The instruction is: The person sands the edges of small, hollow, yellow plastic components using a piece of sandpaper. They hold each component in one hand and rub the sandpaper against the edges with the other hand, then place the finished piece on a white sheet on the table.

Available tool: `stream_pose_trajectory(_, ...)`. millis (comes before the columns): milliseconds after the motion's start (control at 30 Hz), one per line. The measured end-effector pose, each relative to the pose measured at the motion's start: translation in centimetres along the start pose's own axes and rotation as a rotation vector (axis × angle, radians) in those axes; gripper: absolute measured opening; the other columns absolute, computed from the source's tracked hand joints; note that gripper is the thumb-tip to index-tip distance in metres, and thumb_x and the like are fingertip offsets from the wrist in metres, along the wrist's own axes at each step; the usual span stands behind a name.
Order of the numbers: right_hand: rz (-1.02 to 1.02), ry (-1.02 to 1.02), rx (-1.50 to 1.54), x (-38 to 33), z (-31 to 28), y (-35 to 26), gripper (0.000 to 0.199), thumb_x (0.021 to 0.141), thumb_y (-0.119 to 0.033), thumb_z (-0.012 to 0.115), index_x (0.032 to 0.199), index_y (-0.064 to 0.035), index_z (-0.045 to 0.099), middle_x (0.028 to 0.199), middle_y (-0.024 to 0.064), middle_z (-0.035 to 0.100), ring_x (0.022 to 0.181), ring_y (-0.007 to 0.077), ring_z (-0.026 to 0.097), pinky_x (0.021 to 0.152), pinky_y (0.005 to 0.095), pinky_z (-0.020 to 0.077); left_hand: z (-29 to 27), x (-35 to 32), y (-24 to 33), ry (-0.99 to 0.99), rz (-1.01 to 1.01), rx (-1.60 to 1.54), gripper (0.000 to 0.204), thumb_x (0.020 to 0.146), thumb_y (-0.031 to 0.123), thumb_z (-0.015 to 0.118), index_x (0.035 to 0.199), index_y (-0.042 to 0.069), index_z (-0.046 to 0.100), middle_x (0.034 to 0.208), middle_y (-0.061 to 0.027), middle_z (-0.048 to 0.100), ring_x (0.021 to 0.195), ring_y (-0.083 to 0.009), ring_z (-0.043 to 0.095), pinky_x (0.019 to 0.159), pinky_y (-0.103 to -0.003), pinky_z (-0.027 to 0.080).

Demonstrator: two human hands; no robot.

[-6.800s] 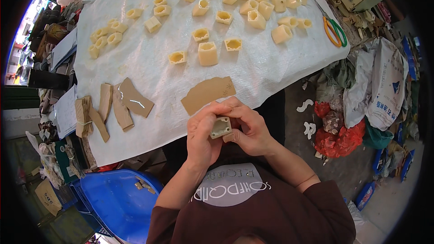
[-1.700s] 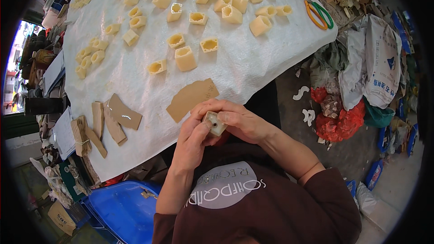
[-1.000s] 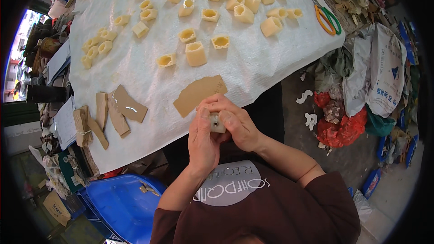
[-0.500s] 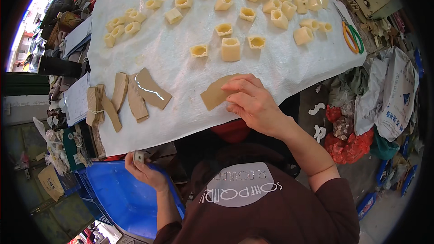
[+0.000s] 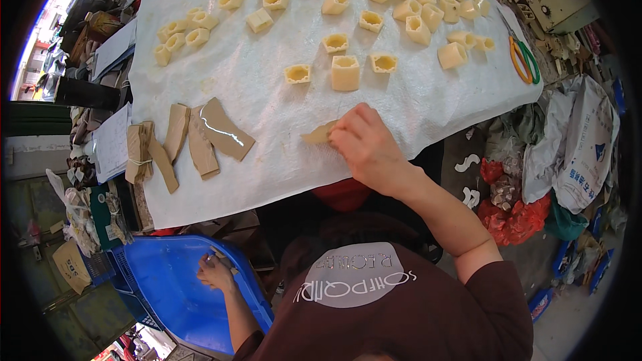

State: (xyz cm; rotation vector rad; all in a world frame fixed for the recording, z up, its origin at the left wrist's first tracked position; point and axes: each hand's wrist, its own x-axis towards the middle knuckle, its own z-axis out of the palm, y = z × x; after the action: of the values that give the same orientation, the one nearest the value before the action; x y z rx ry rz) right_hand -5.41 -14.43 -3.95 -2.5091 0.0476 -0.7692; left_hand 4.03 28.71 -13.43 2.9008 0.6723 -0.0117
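My right hand (image 5: 364, 144) is closed on a thin tan piece of sheet (image 5: 319, 134), pinched by its edge just above the white covering near the table's front edge. Low on the left, my left hand (image 5: 215, 271) is inside a blue plastic tub (image 5: 170, 301), fingers curled; what they hold is too small to make out. Left of my right hand lie several tan cut strips (image 5: 227, 130), one with a shiny line, beside a tied bundle of strips (image 5: 138, 154). Beyond my right hand stands a hollow pale yellow block (image 5: 345, 73), with similar blocks around it.
More hollow yellow blocks (image 5: 418, 29) spread over the white covering (image 5: 267, 180). Scissors with orange and green handles (image 5: 525, 60) lie at its right edge. White sacks (image 5: 582, 147) and red bags (image 5: 511, 217) are on the floor at right. Papers (image 5: 112, 144) lie at left.
My left hand, earlier at the tub's rim with a small pale round thing, has moved down into the tub. My right hand has turned the tan piece, which now shows narrower.
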Motion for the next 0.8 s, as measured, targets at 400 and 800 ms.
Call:
stream_pose_trajectory(400,0.492,0.458,0.864,-0.2,-4.2,-2.0,0.017,0.082,-0.002,0.060,0.096,-0.0004,0.051,0.090,0.0060,0.059,0.080,0.0100,0.056,0.070,0.0232,0.0468,-7.5,-5.0,19.9,0.141,1.161,-0.859,0.032,0.069,-0.008,0.057,0.099,-0.001,0.053,0.105,-0.0138,0.052,0.097,-0.0264,0.050,0.087,-0.033,0.039)
stream_pose_trajectory(800,0.547,0.292,0.665,-2.0,-4.9,-2.2,0.014,0.082,-0.009,0.061,0.090,-0.0005,0.054,0.075,0.0078,0.061,0.069,0.0148,0.058,0.062,0.0268,0.0454,-5.2,-9.1,35.9,-0.707,1.297,-0.983,0.037,0.071,-0.010,0.052,0.106,0.002,0.053,0.119,-0.0143,0.052,0.112,-0.0250,0.049,0.093,-0.035,0.040)
